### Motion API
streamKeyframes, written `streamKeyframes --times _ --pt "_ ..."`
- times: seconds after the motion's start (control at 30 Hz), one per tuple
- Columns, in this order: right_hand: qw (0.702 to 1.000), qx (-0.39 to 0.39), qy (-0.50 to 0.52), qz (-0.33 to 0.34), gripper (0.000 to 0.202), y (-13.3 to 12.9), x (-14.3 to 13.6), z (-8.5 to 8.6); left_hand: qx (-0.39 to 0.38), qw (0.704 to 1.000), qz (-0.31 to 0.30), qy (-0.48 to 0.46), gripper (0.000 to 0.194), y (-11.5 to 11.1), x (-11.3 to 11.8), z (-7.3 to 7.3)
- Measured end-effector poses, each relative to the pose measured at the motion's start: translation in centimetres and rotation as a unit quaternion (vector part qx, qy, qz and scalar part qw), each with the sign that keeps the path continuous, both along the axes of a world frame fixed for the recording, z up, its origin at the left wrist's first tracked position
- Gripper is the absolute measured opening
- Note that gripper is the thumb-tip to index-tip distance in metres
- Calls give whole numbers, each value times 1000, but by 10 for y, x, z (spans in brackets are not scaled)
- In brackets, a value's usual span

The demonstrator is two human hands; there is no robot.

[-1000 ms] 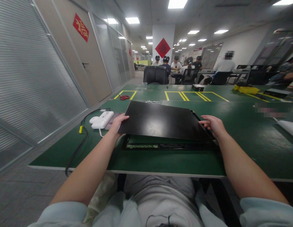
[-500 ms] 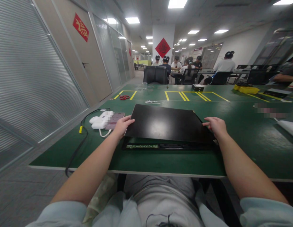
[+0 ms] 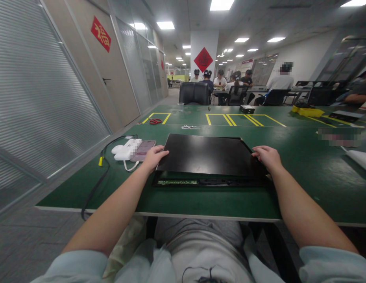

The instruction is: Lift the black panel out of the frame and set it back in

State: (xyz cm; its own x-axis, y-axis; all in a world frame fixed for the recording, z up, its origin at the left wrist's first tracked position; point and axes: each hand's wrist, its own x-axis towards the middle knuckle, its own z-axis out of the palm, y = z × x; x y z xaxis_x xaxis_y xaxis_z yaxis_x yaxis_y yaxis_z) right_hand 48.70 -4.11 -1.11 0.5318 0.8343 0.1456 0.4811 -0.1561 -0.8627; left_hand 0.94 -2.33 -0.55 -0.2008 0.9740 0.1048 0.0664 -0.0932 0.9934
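Note:
A black, flat display panel point(image 3: 208, 155) lies tilted over a thin dark frame point(image 3: 239, 183) on the green table. A strip of green circuit board point(image 3: 178, 182) shows along the frame's near side; the rest of its inside is covered. My left hand point(image 3: 154, 158) grips the panel's left edge, thumb on top and fingers beneath or behind it. At the right edge, my right hand point(image 3: 268, 158) is closed with thumb and fingers against the panel; its lower fingers are partly hidden.
Left of the panel are a phone point(image 3: 145, 147), white devices point(image 3: 128, 149) and a black cable point(image 3: 96, 190) hanging off the edge. Farther back lie red-handled scissors point(image 3: 155, 122), a small silvery item point(image 3: 191, 127) and a clear cup point(image 3: 180, 106). Several people sit beyond.
The panel's far edge has dropped, so it lies flatter over the frame. My right hand has shifted slightly left, while my left hand has barely moved.

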Motion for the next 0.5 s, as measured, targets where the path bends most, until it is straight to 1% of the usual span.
streamKeyframes --times 0.1,0.2,0.27,0.37,0.43,0.5 --pt "1000 -11 -20 -4 24 0 0 1 -6 1000 -1 12 39 0 1 -2" --pt "999 -18 -46 -9 23 0 -1 1 -12 999 -32 25 35 -1 1 -4" --pt "998 -20 -58 -8 23 -1 -1 2 -3 998 -43 56 30 -1 0 -5" --pt "998 -26 -62 -4 22 -2 -2 4 27 991 -29 127 22 0 0 -5" --pt "997 -29 -69 -5 20 -3 -2 5 38 986 -31 158 18 1 1 -5" --pt "996 -30 -79 -6 18 -2 -2 5 27 989 -42 142 17 1 1 -5"
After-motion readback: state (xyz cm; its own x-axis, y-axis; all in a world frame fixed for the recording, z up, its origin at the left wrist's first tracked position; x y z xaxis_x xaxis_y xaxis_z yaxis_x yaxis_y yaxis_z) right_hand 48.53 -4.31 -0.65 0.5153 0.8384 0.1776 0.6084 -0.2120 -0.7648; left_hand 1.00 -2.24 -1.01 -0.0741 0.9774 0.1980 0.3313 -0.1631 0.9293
